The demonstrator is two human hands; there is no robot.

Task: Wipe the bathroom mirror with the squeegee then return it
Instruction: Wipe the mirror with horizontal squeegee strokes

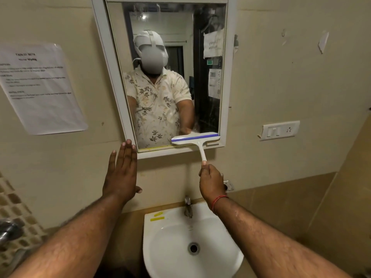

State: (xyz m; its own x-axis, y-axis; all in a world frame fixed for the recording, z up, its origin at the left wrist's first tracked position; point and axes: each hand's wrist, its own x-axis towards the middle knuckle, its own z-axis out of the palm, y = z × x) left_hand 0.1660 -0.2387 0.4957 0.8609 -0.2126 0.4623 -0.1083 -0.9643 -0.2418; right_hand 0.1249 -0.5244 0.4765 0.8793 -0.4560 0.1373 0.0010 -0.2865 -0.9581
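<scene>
The right hand [211, 180] grips the squeegee [195, 139] handle, blade against the mirror [170, 77] at its 5 o'clock corner; the left hand [120, 175] lies flat, empty, on the wall. Wiping looks nearly done; the return remains

The mirror [164, 77] hangs on the far wall, above the sink [192, 243]. The squeegee [195, 139] lies against its lower right corner. A paper notice [38, 89] hangs left of it, a switch plate [280, 130] right.

My squeegee [195, 139] is white with a blue stripe; mirror [166, 77] frame white, basin [192, 243] white, wall [281, 77] beige, my wrist thread [217, 201] red.
</scene>
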